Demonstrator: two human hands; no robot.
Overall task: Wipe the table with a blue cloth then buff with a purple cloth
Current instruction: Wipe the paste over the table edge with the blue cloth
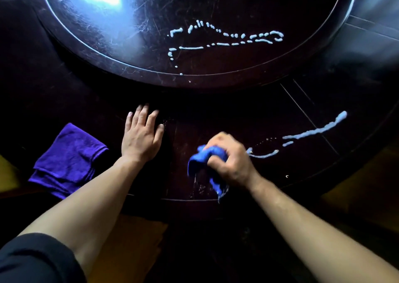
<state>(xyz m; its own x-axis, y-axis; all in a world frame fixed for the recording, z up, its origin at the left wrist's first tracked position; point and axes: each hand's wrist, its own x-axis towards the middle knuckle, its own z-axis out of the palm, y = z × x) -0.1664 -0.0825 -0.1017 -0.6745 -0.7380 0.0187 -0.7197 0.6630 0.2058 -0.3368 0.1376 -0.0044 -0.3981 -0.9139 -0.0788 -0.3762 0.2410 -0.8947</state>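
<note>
Dark glossy round table (248, 114), scratched, with a raised round turntable (133, 34) at the far side. Right hand (228, 159) grips a bunched blue cloth (207, 166) on the near rim, its tail trailing toward the near edge. Left hand (141, 136) lies flat, fingers spread. Folded purple cloth (67, 159), soft pile, lies near left at the edge. Pale foam lines (224, 37) on the turntable and right of the blue cloth.

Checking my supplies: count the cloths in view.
2: the blue cloth bunched in the right hand, the purple cloth folded beside the left hand.
</note>
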